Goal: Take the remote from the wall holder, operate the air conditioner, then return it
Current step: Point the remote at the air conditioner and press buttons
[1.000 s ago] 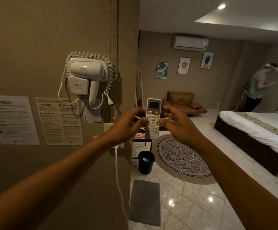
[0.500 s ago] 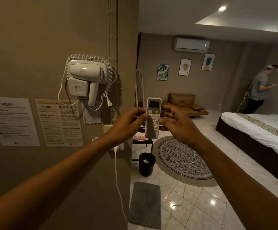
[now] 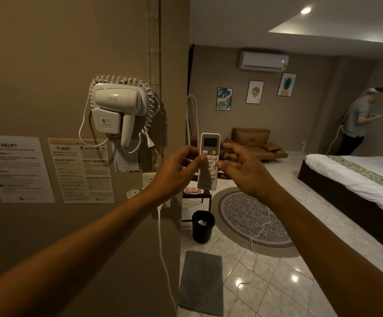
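Observation:
A white remote (image 3: 209, 156) with a grey screen and a yellow button stands upright in front of me, held out at arm's length. My left hand (image 3: 176, 172) grips its left side, thumb resting on the keypad. My right hand (image 3: 243, 172) holds its right edge, thumb by the buttons, fingers curled behind. The white air conditioner (image 3: 263, 61) hangs high on the far wall, a small light lit at its right end. A small white holder (image 3: 132, 193) sits on the wall beside my left wrist, partly hidden.
A white hair dryer (image 3: 117, 106) and printed notices (image 3: 80, 170) hang on the wall at left. A black bin (image 3: 203, 226), grey mat (image 3: 200, 282), round rug (image 3: 254, 223) and white cable lie on the tiled floor. A bed (image 3: 357, 179) stands right; another person (image 3: 357, 120) stands far right.
My left thumb has shifted further onto the keypad. The view has tilted slightly down, and both hands stay on the remote.

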